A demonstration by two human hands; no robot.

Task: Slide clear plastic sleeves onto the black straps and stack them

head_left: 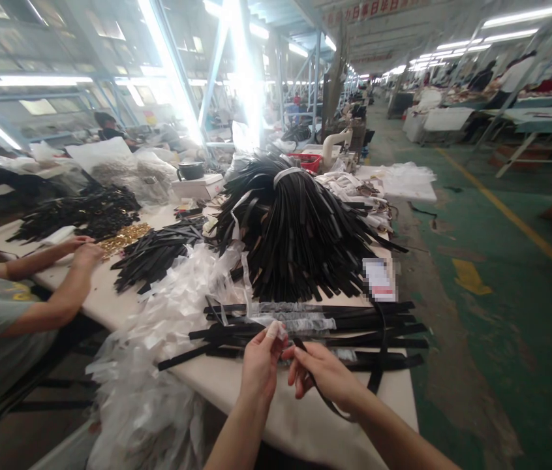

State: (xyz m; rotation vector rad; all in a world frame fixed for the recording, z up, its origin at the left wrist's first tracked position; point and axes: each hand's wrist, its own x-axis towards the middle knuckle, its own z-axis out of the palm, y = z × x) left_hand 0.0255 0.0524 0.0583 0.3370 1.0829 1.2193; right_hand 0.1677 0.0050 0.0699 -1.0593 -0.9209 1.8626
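Note:
My right hand [322,373] is closed on a narrow black strap [323,396], which passes between the fingers and curves down below the palm. Close beside it on the left, my left hand [260,362] has its thumb and fingers pinched together. Something whitish and translucent is at that thumb tip; whether it is a wrapping on the thumb or a held piece, I cannot tell. Just beyond both hands lie several black straps [378,341] in rows, some bound with clear plastic film [305,324].
A large tied bundle of black straps [300,228] stands behind. Crumpled white plastic strips [158,326] spill over the table's [354,437] left edge. Another person's hands [85,251] work at left, near gold metal pieces [124,239]. A label card [380,279] lies right.

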